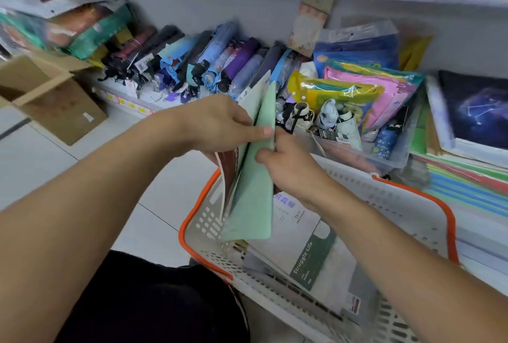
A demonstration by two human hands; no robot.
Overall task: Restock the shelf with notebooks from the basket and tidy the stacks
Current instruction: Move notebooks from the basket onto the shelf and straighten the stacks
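My left hand grips a small bundle of notebooks upright over the basket; the front one is pale green and a brown-covered one bends at the left. My right hand pinches the green notebook's right edge from behind. Below them stands a white plastic basket with an orange rim, and more notebooks lie flat inside it, the top one grey with a dark green "Struggle-Life" band. On the shelf at the right lie stacks of notebooks, topped by a dark constellation cover.
Folded umbrellas fill the low shelf behind my hands. Bagged colourful goods sit in a clear bin to the right. An open cardboard box stands on the tiled floor at the left. My dark-trousered leg is beside the basket.
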